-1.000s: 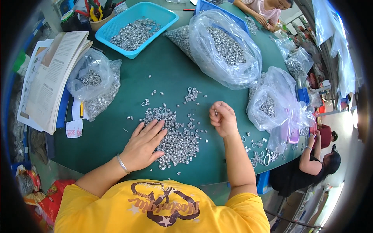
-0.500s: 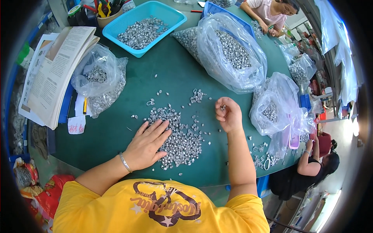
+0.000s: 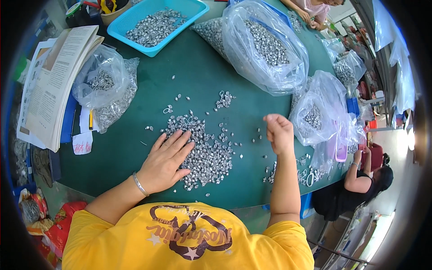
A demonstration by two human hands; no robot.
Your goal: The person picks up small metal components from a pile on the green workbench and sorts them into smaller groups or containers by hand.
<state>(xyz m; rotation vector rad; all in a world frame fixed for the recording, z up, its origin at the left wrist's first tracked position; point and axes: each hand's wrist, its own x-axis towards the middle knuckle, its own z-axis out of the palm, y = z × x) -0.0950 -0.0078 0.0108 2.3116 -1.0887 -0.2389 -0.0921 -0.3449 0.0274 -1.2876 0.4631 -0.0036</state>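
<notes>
Heap of silvery pieces, left hand atop, right hand curled

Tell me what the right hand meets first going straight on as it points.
Past some green tabletop, the right hand would likely meet the near edge of the big clear bag; the hand's height is unclear, so contact isn't certain.

Brown and white lettering is curving across the yellow shirt, nearer the body than the left hand's fingers. Left of them, a white slip is bearing red handwriting; beyond it, printed pages are showing dark text, too small to read.
</notes>
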